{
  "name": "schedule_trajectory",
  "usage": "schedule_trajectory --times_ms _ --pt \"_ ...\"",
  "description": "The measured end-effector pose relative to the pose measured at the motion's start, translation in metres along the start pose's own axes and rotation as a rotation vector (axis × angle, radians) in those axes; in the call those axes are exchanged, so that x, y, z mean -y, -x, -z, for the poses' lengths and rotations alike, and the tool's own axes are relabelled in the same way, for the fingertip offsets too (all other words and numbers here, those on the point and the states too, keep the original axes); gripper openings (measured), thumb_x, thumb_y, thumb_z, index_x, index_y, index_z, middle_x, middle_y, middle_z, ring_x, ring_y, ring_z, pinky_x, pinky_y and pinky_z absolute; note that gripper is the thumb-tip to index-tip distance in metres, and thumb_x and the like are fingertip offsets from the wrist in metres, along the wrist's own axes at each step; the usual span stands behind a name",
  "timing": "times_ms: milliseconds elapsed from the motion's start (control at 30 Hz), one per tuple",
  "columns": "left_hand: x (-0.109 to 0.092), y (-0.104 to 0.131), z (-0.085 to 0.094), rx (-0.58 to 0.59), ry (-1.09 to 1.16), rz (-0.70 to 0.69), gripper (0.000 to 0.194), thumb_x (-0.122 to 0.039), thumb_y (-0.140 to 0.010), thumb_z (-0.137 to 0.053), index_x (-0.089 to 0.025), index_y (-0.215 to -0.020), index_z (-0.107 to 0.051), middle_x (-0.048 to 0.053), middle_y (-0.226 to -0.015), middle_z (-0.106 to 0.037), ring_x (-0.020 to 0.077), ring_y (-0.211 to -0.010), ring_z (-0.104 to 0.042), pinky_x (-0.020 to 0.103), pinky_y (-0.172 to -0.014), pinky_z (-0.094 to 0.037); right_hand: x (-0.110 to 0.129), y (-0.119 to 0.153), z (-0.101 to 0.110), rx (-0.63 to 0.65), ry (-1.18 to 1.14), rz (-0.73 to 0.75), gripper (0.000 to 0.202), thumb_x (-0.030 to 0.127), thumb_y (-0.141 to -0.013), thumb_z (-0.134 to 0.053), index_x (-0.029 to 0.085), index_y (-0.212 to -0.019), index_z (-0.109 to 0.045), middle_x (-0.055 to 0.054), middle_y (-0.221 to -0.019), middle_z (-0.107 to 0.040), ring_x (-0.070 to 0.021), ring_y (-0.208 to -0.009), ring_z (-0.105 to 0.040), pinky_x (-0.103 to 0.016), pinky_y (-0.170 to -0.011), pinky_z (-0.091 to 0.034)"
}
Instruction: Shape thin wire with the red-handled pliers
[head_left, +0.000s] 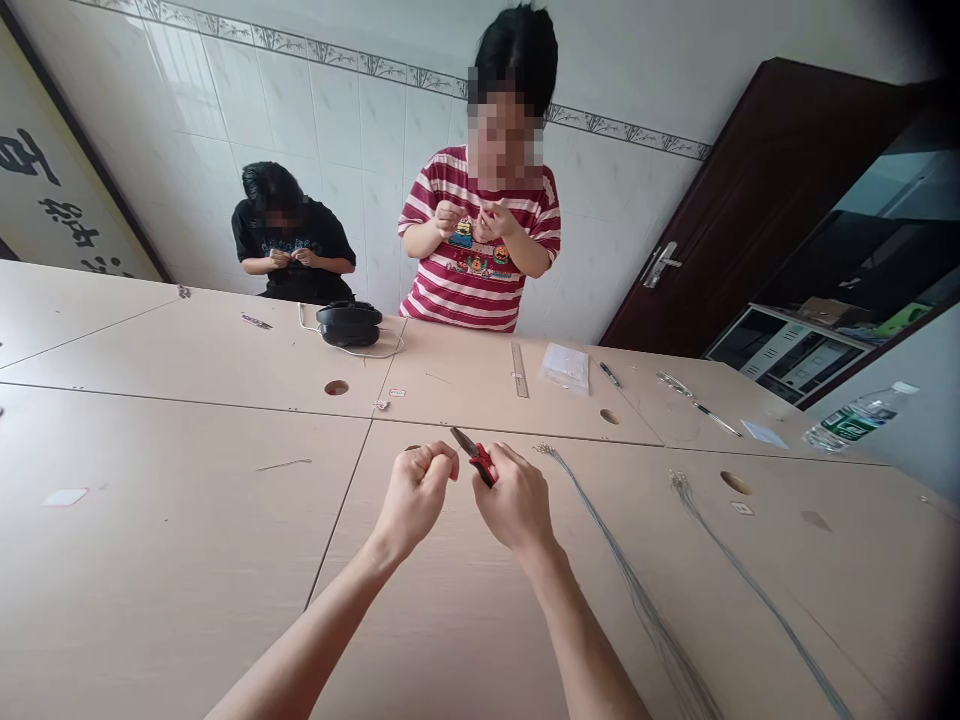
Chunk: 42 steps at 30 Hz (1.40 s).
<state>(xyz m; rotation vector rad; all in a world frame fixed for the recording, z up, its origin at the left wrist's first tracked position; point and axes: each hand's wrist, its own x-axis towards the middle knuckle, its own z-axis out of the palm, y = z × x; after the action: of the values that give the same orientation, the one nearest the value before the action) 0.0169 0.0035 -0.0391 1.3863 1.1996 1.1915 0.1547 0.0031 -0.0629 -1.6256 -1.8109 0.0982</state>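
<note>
Red-handled pliers (pixel 482 465) with dark, narrow jaws are gripped in my right hand (pixel 517 500), their tip pointing up and left toward my other hand. My left hand (pixel 416 490) is closed, thumb pressed against curled fingers; whatever it may hold is too small or hidden to make out. The two hands are a short gap apart above the light wooden table (pixel 187 560). Just right of my right hand lies a bundle of thin grey wires (pixel 615 550), its knotted end toward the far side.
A second wire bundle (pixel 750 580) lies farther right. Across the table are a black headset (pixel 349 324), a ruler (pixel 519 370), a plastic packet (pixel 566 368) and a water bottle (pixel 859 418). Two people (pixel 480 270) (pixel 292 240) work beyond the far edge.
</note>
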Motion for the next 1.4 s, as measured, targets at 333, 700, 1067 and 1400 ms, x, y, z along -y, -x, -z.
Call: schedule_trajectory --times_ms 333,700,1067,1400 --pt "-0.011 0.004 0.011 0.013 0.041 0.112 0.018 -0.030 -0.077 -0.051 -0.016 -0.073 -0.063 -0.008 -0.050 -0.026 0.0074 -0.047 -0.017 0.023 -0.046 -0.014 0.003 0.001 0.007 -0.040 -0.003 0.093 0.012 0.015 -0.075 -0.046 0.022 -0.068 -0.039 0.002 -0.066 -0.051 -0.0138 -0.059 -0.044 -0.024 -0.052 -0.025" --pt "-0.013 0.002 0.017 -0.011 0.038 0.126 0.019 -0.035 -0.078 -0.061 -0.016 -0.072 -0.063 -0.009 -0.047 -0.024 0.0070 -0.047 -0.015 0.023 -0.045 -0.012 0.006 0.002 0.011 0.044 -0.216 0.072 0.010 0.015 -0.077 -0.049 0.021 -0.082 -0.055 -0.003 -0.082 -0.058 -0.0182 -0.074 -0.053 -0.027 -0.063 -0.038" --pt "-0.009 0.001 0.021 0.140 0.030 0.172 0.020 -0.035 -0.081 -0.058 -0.018 -0.069 -0.058 -0.009 -0.050 -0.020 0.0079 -0.048 -0.012 0.026 -0.048 -0.009 0.006 0.001 0.025 0.112 -0.628 0.098 0.015 0.034 -0.091 -0.056 0.023 -0.100 -0.059 -0.003 -0.094 -0.061 -0.0173 -0.086 -0.058 -0.031 -0.080 -0.044" --pt "-0.010 0.001 0.021 0.197 -0.008 0.191 0.020 -0.035 -0.082 -0.055 -0.019 -0.070 -0.056 -0.009 -0.051 -0.019 0.0086 -0.049 -0.013 0.027 -0.048 -0.010 0.009 0.001 0.025 0.172 -0.632 0.102 0.018 0.036 -0.095 -0.048 0.021 -0.084 -0.049 -0.001 -0.081 -0.053 -0.0155 -0.079 -0.051 -0.027 -0.069 -0.042"
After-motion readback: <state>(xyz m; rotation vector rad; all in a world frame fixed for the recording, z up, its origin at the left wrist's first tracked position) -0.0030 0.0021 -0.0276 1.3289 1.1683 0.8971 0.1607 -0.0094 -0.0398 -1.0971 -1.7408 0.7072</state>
